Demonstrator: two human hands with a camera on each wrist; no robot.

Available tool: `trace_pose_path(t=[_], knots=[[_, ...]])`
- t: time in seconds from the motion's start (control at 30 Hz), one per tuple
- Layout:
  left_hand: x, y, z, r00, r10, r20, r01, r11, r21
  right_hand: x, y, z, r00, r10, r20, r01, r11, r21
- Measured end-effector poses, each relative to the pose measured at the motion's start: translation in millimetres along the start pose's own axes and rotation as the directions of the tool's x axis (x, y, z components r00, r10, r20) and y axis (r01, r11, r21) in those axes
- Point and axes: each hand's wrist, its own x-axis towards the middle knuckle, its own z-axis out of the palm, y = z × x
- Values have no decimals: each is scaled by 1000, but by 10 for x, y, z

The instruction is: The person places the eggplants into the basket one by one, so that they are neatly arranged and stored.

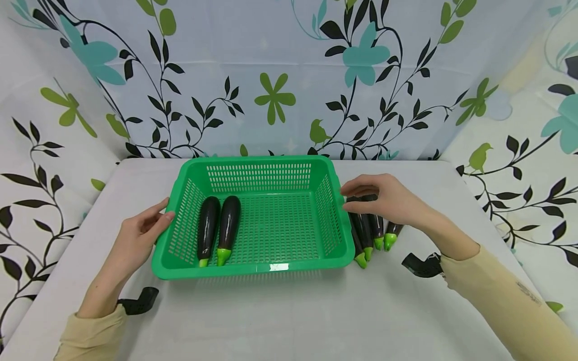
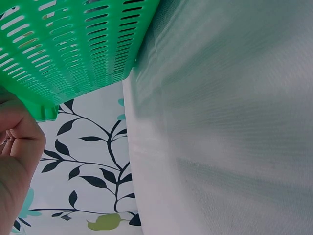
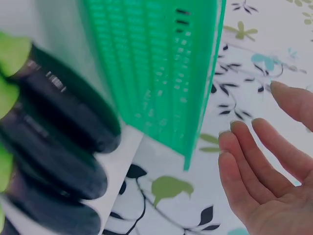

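A green slotted plastic basket (image 1: 280,225) stands in the middle of the table. Two dark eggplants with green caps, the left one (image 1: 208,228) and the right one (image 1: 229,223), lie side by side in its left half. My left hand (image 1: 135,238) holds the basket's left rim, thumb on the top edge. Just outside the right rim, my right hand (image 1: 388,199) hovers with fingers spread and nothing between them. Below it lie several more eggplants (image 1: 364,230), partly hidden by the hand; their dark bodies (image 3: 73,98) show large in the right wrist view.
A white cloth covers the table (image 1: 280,321). Behind and at both sides hangs a curtain (image 1: 275,45) printed with leaves, flowers and birds. Black wrist devices sit on the left wrist (image 1: 139,301) and the right wrist (image 1: 422,264).
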Motion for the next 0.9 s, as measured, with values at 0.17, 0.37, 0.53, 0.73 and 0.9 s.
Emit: trace_pose_path(t=[0.17, 0.37, 0.53, 0.73, 0.9], knots=[[-1, 2, 2, 1000, -3, 0, 3, 1000, 3, -87, 165, -63, 997, 43, -67, -44, 999, -24], [-3, 3, 3, 1000, -2, -6, 2, 1000, 4, -188, 297, -149, 986, 113, -119, -116, 993, -17], [-2, 7, 3, 1000, -1, -5, 1, 1000, 2, -279, 370, -201, 974, 168, -150, -172, 985, -12], [1, 12, -4, 1000, -6, -3, 6, 1000, 11, -355, 481, -224, 964, 203, -173, -209, 978, -16], [4, 12, -5, 1000, -13, 1, 13, 1000, 7, -394, 599, -222, 957, 228, -179, -231, 973, 1]])
